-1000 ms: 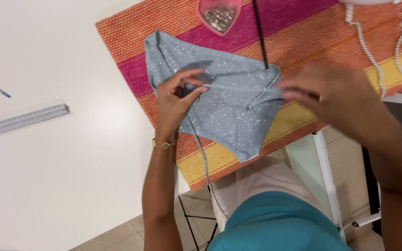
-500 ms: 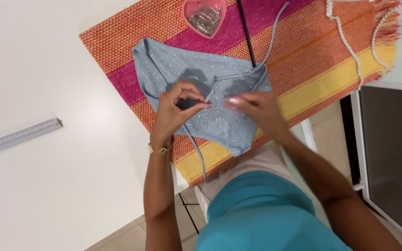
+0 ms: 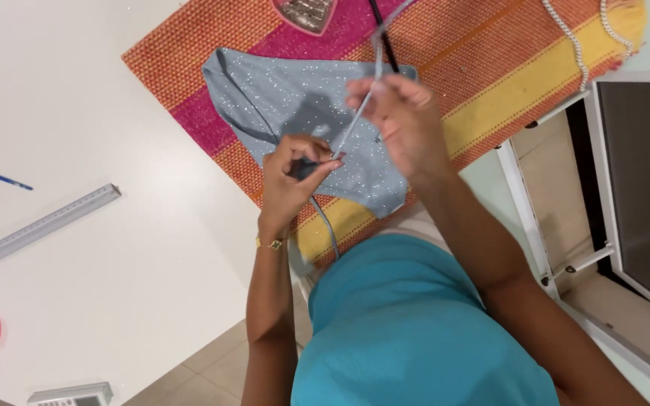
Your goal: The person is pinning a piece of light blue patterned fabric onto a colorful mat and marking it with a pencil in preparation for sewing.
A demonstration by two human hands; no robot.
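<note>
Head view looks down on a white bench with a woven mat striped in orange, pink and yellow lying across its edge. On the mat rests a grey glittery garment, spread flat, partly under both hands. The left hand is closed at the garment's lower edge, thumb and fingertips pinched on a thin grey strap; something small and dark sits in that pinch, too hidden to identify. The right hand is raised just above the cloth, fingers closed on the same strap, which runs taut between the two hands and loops on past the right one. A heart-shaped pink dish sits at the mat's far end, a metal ruler well off to the left.
</note>
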